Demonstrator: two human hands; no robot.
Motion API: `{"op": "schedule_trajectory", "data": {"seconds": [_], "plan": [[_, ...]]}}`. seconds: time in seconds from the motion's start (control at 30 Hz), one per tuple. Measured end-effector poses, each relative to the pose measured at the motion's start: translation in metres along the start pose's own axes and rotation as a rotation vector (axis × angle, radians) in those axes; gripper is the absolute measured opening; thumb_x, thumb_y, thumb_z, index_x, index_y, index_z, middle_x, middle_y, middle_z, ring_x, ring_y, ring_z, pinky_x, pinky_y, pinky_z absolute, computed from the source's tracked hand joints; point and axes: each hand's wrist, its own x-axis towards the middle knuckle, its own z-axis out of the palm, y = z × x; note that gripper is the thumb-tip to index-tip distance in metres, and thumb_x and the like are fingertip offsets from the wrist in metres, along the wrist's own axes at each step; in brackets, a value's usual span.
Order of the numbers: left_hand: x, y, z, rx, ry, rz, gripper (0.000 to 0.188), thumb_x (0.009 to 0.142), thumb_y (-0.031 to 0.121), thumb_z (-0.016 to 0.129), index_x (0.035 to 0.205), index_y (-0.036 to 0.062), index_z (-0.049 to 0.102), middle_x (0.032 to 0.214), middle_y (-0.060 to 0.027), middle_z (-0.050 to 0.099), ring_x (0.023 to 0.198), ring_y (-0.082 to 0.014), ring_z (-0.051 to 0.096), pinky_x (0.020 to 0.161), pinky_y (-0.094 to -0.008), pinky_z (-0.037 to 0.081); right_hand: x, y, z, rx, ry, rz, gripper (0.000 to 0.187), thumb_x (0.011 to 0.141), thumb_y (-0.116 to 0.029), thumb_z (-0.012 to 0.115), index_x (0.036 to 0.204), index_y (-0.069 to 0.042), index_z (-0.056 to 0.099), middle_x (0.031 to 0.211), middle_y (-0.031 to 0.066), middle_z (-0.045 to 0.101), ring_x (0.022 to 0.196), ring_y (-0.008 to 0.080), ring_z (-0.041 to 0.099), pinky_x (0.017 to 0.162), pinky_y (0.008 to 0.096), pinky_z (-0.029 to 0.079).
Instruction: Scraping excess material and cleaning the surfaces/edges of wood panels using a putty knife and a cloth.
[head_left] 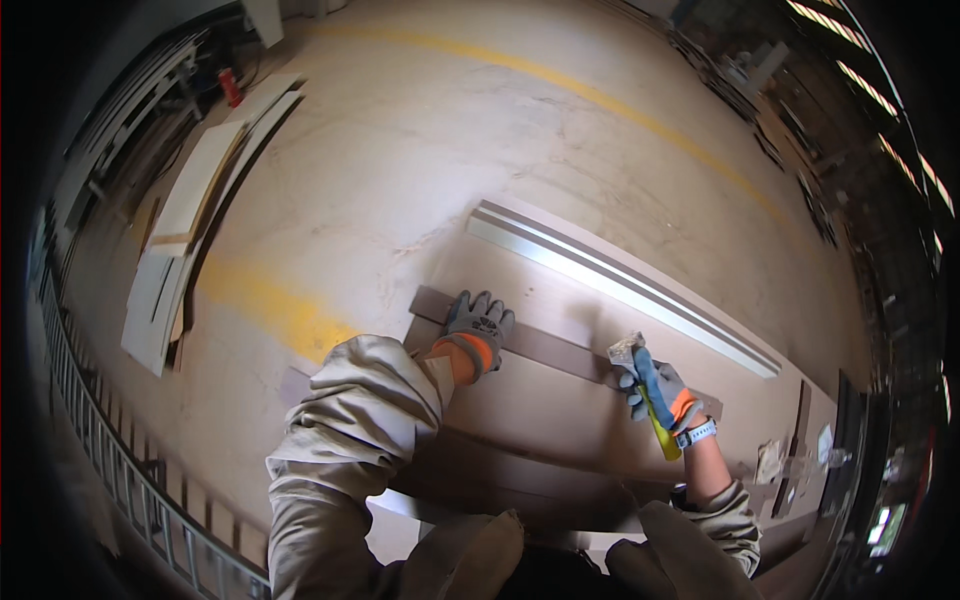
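Observation:
My left hand [478,325], in a grey glove with an orange cuff, lies with its fingers stretched out on the left part of a narrow brown strip [560,350]. The strip runs across a wide pale brown board [560,415] in front of me. My right hand [662,392], gloved alike, is closed round a yellow-handled tool [664,440] over the strip's right part. This tool's whitish, rough-looking head [626,347] sticks out beyond the fingers; its exact kind cannot be made out.
A long silver metal profile [620,290] lies along the board's far edge. To the right are a short dark strip [800,425] and a crumpled pale piece [769,462]. Long panels [195,190] are stacked at left, near a ladder-like frame [130,490]. A yellow line [560,75] crosses the floor.

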Motion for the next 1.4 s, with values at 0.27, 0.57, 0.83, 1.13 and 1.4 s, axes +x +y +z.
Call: {"op": "schedule_trajectory", "data": {"seconds": [0.27, 0.57, 0.83, 1.13, 1.4], "plan": [[0.053, 0.034, -0.011, 0.003, -0.238, 0.236, 0.082, 0.061, 0.042, 0.073, 0.126, 0.0055, 0.038, 0.117, -0.0153, 0.049, 0.112, -0.0318, 0.046, 0.089, -0.0443, 0.039, -0.124, 0.101, -0.091, 0.189, 0.453, -0.061, 0.065, 0.086, -0.063, 0.039, 0.089, 0.0, 0.056, 0.06, 0.0077, 0.053, 0.045, 0.014, 0.052, 0.041, 0.0247, 0.045], [0.047, 0.032, -0.006, 0.008, -0.326, 0.316, 0.049, 0.07, 0.03, 0.063, 0.11, 0.0045, 0.05, 0.09, -0.0202, 0.061, 0.09, -0.0358, 0.059, 0.08, -0.0401, 0.046, -0.165, 0.142, -0.122, 0.316, 0.622, -0.087, 0.07, 0.085, -0.064, 0.038, 0.089, 0.005, 0.055, 0.063, 0.0081, 0.052, 0.047, 0.0142, 0.05, 0.043, 0.0252, 0.043], [0.054, 0.067, -0.022, 0.076, -0.033, -0.028, 0.059, 0.073, 0.035, 0.059, 0.123, 0.0089, 0.043, 0.125, -0.0125, 0.046, 0.117, -0.0282, 0.043, 0.095, -0.0437, 0.033, -0.154, 0.144, -0.146, 0.158, 0.496, -0.105, 0.065, 0.088, -0.058, 0.038, 0.093, 0.004, 0.055, 0.069, 0.0091, 0.055, 0.047, 0.0134, 0.052, 0.045, 0.0253, 0.045], [0.054, 0.147, 0.018, 0.003, 0.112, 0.133, 0.051, 0.067, 0.03, 0.065, 0.112, 0.0106, 0.047, 0.11, -0.0108, 0.051, 0.108, -0.0296, 0.046, 0.092, -0.0423, 0.036, -0.139, 0.184, -0.173, -0.075, 0.417, -0.052, 0.062, 0.088, -0.056, 0.04, 0.095, 0.003, 0.056, 0.068, 0.0084, 0.057, 0.051, 0.014, 0.056, 0.05, 0.0258, 0.047], [-0.086, 0.119, 0.025, -0.032, 0.208, -0.031, 0.084, 0.067, 0.051, 0.064, 0.132, 0.0067, 0.037, 0.134, -0.018, 0.038, 0.127, -0.0328, 0.033, 0.107, -0.0413, 0.021, -0.11, 0.21, -0.164, -0.674, 0.158, 0.179, 0.036, 0.09, -0.036, 0.042, 0.091, -0.004, 0.056, 0.073, 0.0073, 0.059, 0.058, 0.0181, 0.06, 0.056, 0.0297, 0.048]]}}
